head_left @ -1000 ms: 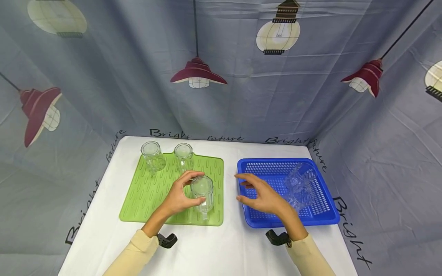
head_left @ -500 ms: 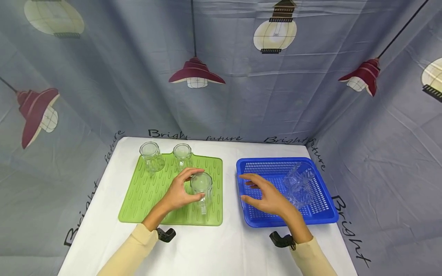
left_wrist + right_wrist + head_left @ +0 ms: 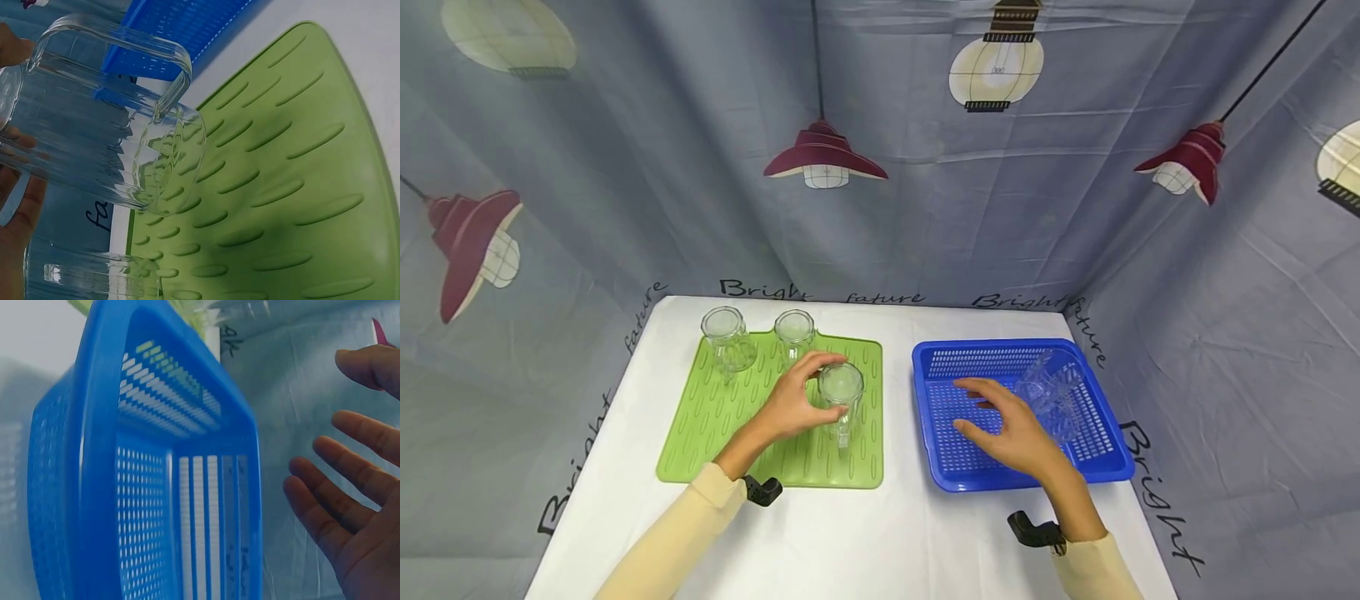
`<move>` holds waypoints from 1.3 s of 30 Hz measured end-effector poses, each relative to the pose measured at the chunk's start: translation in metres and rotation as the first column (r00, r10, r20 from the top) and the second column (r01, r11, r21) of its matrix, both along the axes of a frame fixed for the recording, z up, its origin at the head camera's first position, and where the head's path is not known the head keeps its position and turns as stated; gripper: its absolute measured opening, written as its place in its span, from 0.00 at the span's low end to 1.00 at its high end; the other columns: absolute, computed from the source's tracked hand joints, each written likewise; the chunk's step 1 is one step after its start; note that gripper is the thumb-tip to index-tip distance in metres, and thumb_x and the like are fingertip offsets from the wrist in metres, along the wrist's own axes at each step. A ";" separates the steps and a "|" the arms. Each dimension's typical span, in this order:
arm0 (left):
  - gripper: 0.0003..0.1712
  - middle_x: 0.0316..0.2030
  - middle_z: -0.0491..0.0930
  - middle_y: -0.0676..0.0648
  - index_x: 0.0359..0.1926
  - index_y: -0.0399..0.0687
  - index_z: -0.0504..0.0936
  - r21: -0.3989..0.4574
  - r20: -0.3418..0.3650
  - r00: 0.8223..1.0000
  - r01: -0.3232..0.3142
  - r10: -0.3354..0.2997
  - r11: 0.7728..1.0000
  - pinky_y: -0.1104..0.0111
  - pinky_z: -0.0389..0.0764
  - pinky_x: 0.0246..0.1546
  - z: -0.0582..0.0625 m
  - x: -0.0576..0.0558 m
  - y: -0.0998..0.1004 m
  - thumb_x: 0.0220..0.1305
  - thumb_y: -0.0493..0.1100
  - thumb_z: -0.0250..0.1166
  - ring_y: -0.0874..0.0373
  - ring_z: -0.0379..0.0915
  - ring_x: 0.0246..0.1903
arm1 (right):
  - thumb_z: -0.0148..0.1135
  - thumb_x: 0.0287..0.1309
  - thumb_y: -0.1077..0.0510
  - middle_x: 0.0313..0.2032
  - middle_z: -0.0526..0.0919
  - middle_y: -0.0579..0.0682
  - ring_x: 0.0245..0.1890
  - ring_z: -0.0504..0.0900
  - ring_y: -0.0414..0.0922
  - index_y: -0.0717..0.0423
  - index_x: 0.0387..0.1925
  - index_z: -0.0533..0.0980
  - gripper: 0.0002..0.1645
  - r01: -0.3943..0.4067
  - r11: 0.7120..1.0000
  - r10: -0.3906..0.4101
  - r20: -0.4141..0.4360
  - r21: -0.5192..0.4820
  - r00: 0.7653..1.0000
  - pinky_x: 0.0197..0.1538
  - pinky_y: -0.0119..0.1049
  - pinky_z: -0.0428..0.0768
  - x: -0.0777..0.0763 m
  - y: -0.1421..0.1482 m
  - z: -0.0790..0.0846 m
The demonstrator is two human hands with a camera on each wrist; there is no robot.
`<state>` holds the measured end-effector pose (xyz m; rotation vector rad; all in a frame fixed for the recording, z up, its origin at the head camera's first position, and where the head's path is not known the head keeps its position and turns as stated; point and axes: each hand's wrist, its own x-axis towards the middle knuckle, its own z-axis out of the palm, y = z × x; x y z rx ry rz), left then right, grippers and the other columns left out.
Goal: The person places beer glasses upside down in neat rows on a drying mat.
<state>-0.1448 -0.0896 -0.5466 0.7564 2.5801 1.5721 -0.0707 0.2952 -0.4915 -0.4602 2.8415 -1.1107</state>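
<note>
My left hand [image 3: 799, 400] grips a clear glass mug [image 3: 841, 387], thumb on the near side and fingers round the far side. Its handle points toward me. The mug is over the right part of a green ridged mat [image 3: 722, 442]; in the left wrist view the mug's [image 3: 94, 119] far end overlaps the mat. Two more glass mugs stand at the mat's back edge, one at the left corner [image 3: 728, 342] and one beside it [image 3: 794, 329]. My right hand [image 3: 1015, 433] holds nothing, fingers spread and relaxed, over a blue plastic basket [image 3: 951, 483].
Clear glassware [image 3: 1051, 396] lies in the right side of the basket, partly behind my right hand. A white cloth [image 3: 895, 533] covers the table, showing between mat and basket. A grey printed curtain [image 3: 917, 225] hangs behind and on both sides.
My left hand has moved slightly toward the back of the mat with the mug. The right hand has moved rightward, from the basket's left edge to over its inside.
</note>
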 end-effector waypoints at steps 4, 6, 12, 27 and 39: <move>0.47 0.66 0.79 0.51 0.73 0.58 0.74 -0.001 -0.018 1.000 0.004 -0.004 1.000 0.51 0.83 0.70 0.000 -0.007 0.000 0.52 0.44 0.84 0.52 0.80 0.62 | 0.72 0.70 0.49 0.69 0.81 0.53 0.63 0.84 0.56 0.46 0.74 0.75 0.34 0.055 0.998 -0.053 -0.040 0.035 0.998 0.64 0.61 0.86 0.005 0.013 0.000; 0.47 0.67 0.79 0.51 0.72 0.57 0.74 0.002 -0.019 1.000 0.007 -0.007 1.000 0.53 0.83 0.70 0.000 -0.009 0.001 0.52 0.44 0.84 0.52 0.79 0.63 | 0.71 0.70 0.49 0.68 0.82 0.54 0.63 0.84 0.57 0.49 0.73 0.75 0.33 0.075 0.996 -0.073 -0.056 0.049 0.996 0.64 0.62 0.86 0.008 0.019 -0.001; 0.45 0.66 0.80 0.49 0.69 0.54 0.72 0.023 -0.014 1.000 0.020 -0.020 1.000 0.55 0.80 0.74 -0.002 -0.019 0.005 0.51 0.43 0.83 0.51 0.77 0.67 | 0.72 0.70 0.51 0.68 0.82 0.57 0.66 0.80 0.62 0.47 0.70 0.78 0.30 0.171 0.984 -0.165 -0.090 0.059 0.982 0.65 0.72 0.80 0.014 0.035 -0.003; 0.43 0.66 0.78 0.50 0.69 0.55 0.71 0.040 -0.001 0.999 0.047 -0.047 0.998 0.51 0.77 0.76 -0.003 -0.041 0.014 0.56 0.40 0.81 0.51 0.75 0.70 | 0.72 0.70 0.51 0.69 0.81 0.63 0.73 0.70 0.68 0.50 0.68 0.79 0.28 0.348 0.935 -0.334 -0.160 0.073 0.929 0.67 0.81 0.69 0.026 0.071 -0.011; 0.42 0.68 0.78 0.47 0.70 0.53 0.70 0.062 0.026 1.000 0.011 -0.012 0.998 0.49 0.78 0.74 -0.006 -0.056 0.021 0.56 0.39 0.80 0.47 0.74 0.71 | 0.75 0.66 0.47 0.78 0.62 0.70 0.78 0.55 0.74 0.58 0.79 0.65 0.47 0.414 0.894 -0.396 -0.131 0.172 0.909 0.67 0.87 0.62 0.030 0.089 -0.028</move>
